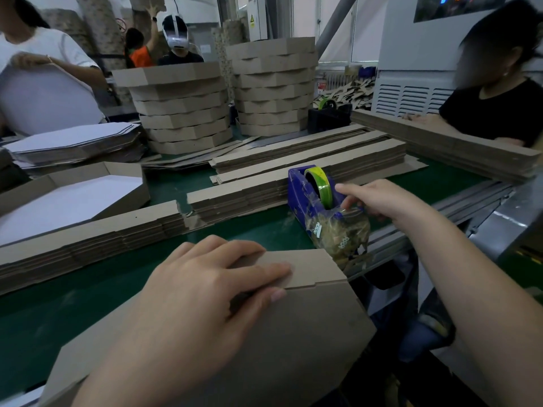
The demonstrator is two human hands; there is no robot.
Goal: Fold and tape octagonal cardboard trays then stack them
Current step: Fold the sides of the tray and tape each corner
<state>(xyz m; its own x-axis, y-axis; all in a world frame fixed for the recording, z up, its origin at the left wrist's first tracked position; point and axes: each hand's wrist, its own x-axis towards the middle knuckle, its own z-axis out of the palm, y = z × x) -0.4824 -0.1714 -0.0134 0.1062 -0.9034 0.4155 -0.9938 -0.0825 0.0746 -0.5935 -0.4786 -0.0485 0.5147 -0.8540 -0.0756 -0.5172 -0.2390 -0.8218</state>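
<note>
Nearest me, my left hand (pixel 205 283) lies flat on the folded tray (pixel 308 327), fingers straight and spread, thumb alongside; it presses down where one wall panel overlaps the next, and grips nothing. The overlap joint (pixel 317 282) runs out to the right from under my fingertips, roughly level across my view, and its right-hand stretch is bare; the tray itself sits at the near edge of the green worktop (pixel 264 230), its corner pointing toward the dispenser.

Just beyond that corner, ahead and to the right, stands the blue tape dispenser (pixel 302 195); its long axis runs from far left to near right, so the cutter end faces the tray. My right hand (pixel 379 201) is at that cutter end, index finger stretched over it and the others curled below; whether they have the clear tape pinched I cannot tell. The yellow-green roll (pixel 321 183) sits upright in the body just behind my fingers.

So the right hand is the nearer one to the tape, and I judge a pulled strip must travel back toward me and leftward onto the joint, laid across it, while the left hand holds the overlap shut.

Further off lie flat cardboard strips (pixel 308 154); beyond them stand stacks of finished trays (pixel 182 113), well apart from my tray.
</note>
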